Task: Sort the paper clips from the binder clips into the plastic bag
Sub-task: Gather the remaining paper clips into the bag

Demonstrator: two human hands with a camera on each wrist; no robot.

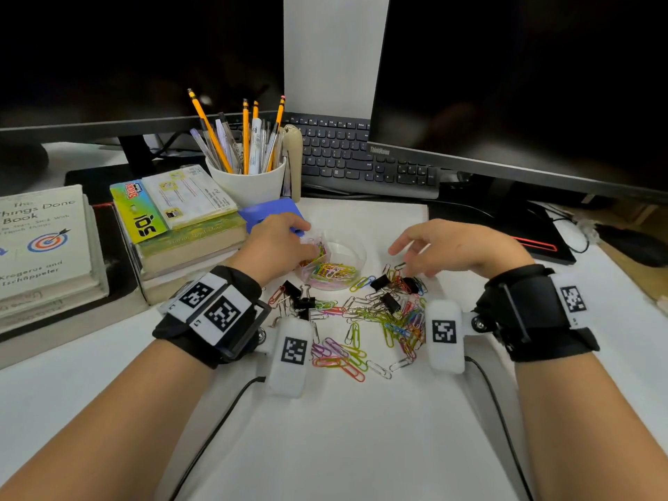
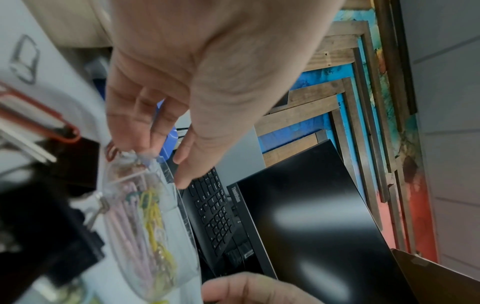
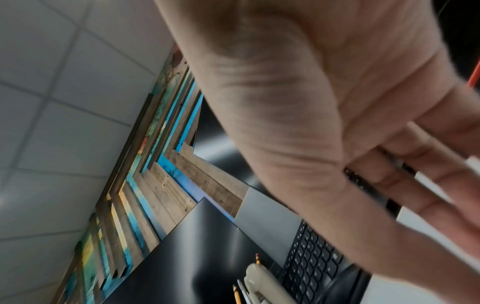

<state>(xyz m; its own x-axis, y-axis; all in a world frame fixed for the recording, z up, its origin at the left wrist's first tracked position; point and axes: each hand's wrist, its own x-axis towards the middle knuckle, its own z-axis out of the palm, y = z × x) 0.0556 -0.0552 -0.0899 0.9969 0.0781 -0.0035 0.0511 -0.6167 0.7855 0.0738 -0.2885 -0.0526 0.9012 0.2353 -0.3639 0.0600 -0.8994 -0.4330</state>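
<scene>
Multicoloured paper clips [image 1: 365, 320], black binder clips [image 1: 389, 301], clear plastic bag [image 1: 347, 251], yellow pencils [image 1: 245, 135], white cup [image 1: 249, 184].

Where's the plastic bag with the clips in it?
In the head view, the plastic bag lies on the white paper, just beyond the loose clip pile, its mouth pinched by the left hand.

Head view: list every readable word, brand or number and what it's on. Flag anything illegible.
"ThinkVision": bezel of the right monitor.
"Things Done Book", partly cut off, and "Krogerus and Tschäppeler": white book at left.
"50", seen sideways: yellow-green packet on the book stack.
White card on that packet: print too small to read.
Keyboard keys: too small to read.
Wrist tags: square codes, no words.
</scene>
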